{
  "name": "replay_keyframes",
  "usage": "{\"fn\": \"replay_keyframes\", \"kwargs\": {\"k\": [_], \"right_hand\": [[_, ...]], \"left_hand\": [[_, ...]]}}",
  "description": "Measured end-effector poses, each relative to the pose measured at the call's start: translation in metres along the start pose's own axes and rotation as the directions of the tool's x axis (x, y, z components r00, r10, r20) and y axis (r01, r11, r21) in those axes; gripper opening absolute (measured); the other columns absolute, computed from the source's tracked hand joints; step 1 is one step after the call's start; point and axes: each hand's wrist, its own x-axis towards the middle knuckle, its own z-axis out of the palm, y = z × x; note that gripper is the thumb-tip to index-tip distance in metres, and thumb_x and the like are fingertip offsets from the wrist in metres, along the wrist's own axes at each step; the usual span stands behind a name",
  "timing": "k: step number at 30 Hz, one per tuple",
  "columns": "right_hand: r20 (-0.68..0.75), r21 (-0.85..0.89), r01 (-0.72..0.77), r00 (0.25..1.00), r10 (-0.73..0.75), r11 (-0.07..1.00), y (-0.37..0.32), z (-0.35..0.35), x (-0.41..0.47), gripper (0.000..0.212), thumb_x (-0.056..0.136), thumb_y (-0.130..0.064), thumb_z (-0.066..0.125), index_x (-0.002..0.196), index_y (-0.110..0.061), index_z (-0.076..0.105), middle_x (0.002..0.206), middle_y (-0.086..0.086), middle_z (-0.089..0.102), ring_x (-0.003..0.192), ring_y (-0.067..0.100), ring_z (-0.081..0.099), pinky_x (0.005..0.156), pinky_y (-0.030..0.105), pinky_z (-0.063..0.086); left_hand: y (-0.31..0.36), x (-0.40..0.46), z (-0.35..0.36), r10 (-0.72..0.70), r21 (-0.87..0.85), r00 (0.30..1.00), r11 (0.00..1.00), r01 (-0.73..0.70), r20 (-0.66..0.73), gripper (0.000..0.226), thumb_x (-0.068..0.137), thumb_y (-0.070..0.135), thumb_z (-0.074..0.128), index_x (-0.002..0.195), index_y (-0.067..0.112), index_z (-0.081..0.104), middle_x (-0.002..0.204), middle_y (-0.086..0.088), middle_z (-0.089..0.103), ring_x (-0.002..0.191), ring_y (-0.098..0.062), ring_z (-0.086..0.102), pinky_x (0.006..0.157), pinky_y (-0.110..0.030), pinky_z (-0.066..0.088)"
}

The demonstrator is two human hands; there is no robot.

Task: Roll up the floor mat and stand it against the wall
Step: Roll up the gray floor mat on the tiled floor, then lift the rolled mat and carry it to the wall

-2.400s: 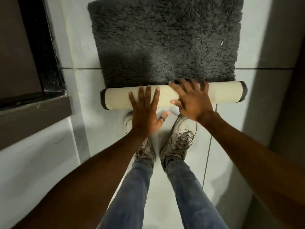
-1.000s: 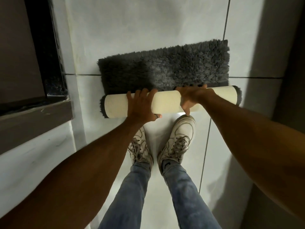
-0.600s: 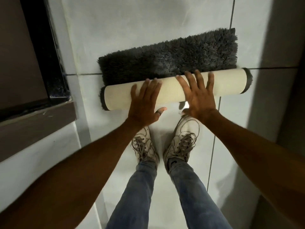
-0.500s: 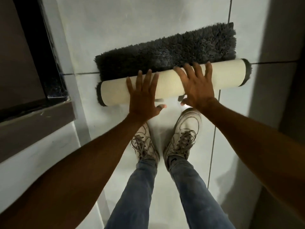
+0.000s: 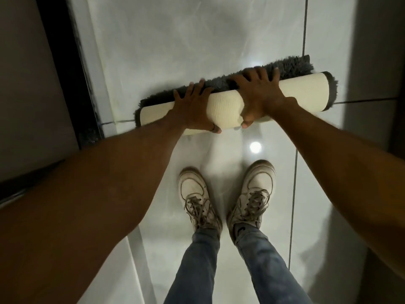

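The floor mat (image 5: 306,93) lies on the white tiles as a thick roll, cream backing outward, with only a thin strip of grey shag showing along its far side. The roll slants, its right end farther from me. My left hand (image 5: 192,108) wraps over the roll left of its middle, fingers on the shag, thumb under the near side. My right hand (image 5: 258,93) grips it just right of the middle in the same way.
A dark door frame (image 5: 72,73) and a grey wall (image 5: 26,84) run along the left. Another wall (image 5: 379,51) rises on the right. My white sneakers (image 5: 252,194) stand on the glossy floor (image 5: 175,40) a short way behind the roll.
The mat has been rolled farther away from me until almost no flat shag is left. My hands went from flat, spread palms to curled around the roll. The roll now lies well ahead of my feet.
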Motion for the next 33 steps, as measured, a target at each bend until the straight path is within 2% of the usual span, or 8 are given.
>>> {"fn": "replay_keyframes", "kwargs": {"k": [6,8,9,11,12,16,23,33], "right_hand": [[-0.578,0.557,-0.054,0.692,0.433,0.829,-0.062,0.073,-0.080,0.064,0.067,-0.013,0.080,0.126,-0.004,0.057,0.132,0.021,0.055,0.121,0.036,0.054,0.103,0.044,0.046],[-0.247,0.930,-0.022,0.702,0.668,0.367,-0.076,0.091,-0.085,0.065,0.074,-0.026,0.088,0.123,-0.009,0.049,0.121,0.012,0.053,0.106,0.021,0.056,0.091,0.028,0.051],[0.065,0.996,-0.003,0.744,0.665,-0.094,-0.078,0.091,-0.080,0.068,0.076,-0.032,0.089,0.123,-0.014,0.045,0.118,0.007,0.051,0.101,0.016,0.057,0.089,0.024,0.053],[0.400,0.623,0.028,0.848,0.348,-0.782,-0.072,0.089,-0.067,0.058,0.082,-0.044,0.083,0.123,-0.015,0.054,0.116,0.005,0.060,0.101,0.019,0.065,0.097,0.038,0.057],[0.429,0.485,0.019,0.866,0.256,-0.874,-0.066,0.090,-0.059,0.055,0.085,-0.046,0.079,0.124,-0.013,0.059,0.120,0.008,0.066,0.108,0.025,0.068,0.102,0.051,0.054],[0.411,0.379,0.081,0.878,0.246,-0.922,-0.047,0.038,-0.061,0.065,0.078,-0.032,0.086,0.131,-0.007,0.058,0.127,0.018,0.068,0.122,0.044,0.063,0.096,0.075,0.047],[0.291,0.549,-0.060,0.949,0.124,-0.834,-0.080,-0.045,-0.144,0.036,0.078,-0.010,0.075,0.113,-0.013,0.071,0.110,0.007,0.076,0.105,0.026,0.074,0.094,0.057,0.050],[0.172,0.943,-0.074,0.943,0.286,-0.324,-0.102,-0.354,-0.107,0.051,0.066,0.017,0.083,0.112,0.006,0.064,0.114,0.026,0.068,0.105,0.035,0.072,0.087,0.048,0.062]], "left_hand": [[0.002,-0.004,-0.004,0.013,0.036,0.996,0.999,-0.010,-0.083,0.133,0.058,0.073,0.083,0.159,0.021,0.014,0.157,-0.014,0.030,0.142,-0.041,0.033,0.114,-0.068,0.029],[0.003,-0.003,-0.003,0.025,0.054,0.994,0.998,-0.019,-0.104,0.128,0.056,0.074,0.084,0.156,0.020,0.024,0.151,-0.014,0.035,0.137,-0.041,0.038,0.112,-0.061,0.034],[0.001,-0.003,-0.003,0.034,0.042,0.993,0.999,-0.029,-0.114,0.126,0.054,0.073,0.085,0.153,0.020,0.029,0.150,-0.014,0.037,0.135,-0.040,0.039,0.111,-0.059,0.035],[-0.003,-0.003,0.001,0.049,0.003,0.992,0.999,-0.049,-0.116,0.122,0.052,0.069,0.087,0.151,0.020,0.035,0.149,-0.012,0.039,0.134,-0.039,0.041,0.111,-0.057,0.035],[-0.005,-0.003,0.002,0.048,-0.043,0.992,0.998,-0.053,-0.114,0.120,0.052,0.066,0.089,0.150,0.020,0.037,0.149,-0.010,0.041,0.134,-0.038,0.043,0.111,-0.056,0.036],[0.007,-0.011,-0.057,0.007,-0.151,0.996,0.988,-0.020,-0.086,0.103,0.048,0.059,0.090,0.136,0.028,0.048,0.133,-0.005,0.062,0.122,-0.037,0.058,0.103,-0.052,0.039],[-0.001,-0.121,-0.106,-0.044,-0.376,0.999,0.925,0.048,0.019,0.095,0.051,0.050,0.093,0.132,0.034,0.046,0.128,-0.002,0.063,0.118,-0.033,0.055,0.101,-0.048,0.039],[-0.023,-0.149,-0.374,-0.126,-0.676,0.961,0.733,-0.077,-0.246,0.114,0.043,0.023,0.102,0.141,0.020,0.044,0.127,0.008,0.057,0.116,-0.019,0.057,0.092,-0.030,0.046]]}}
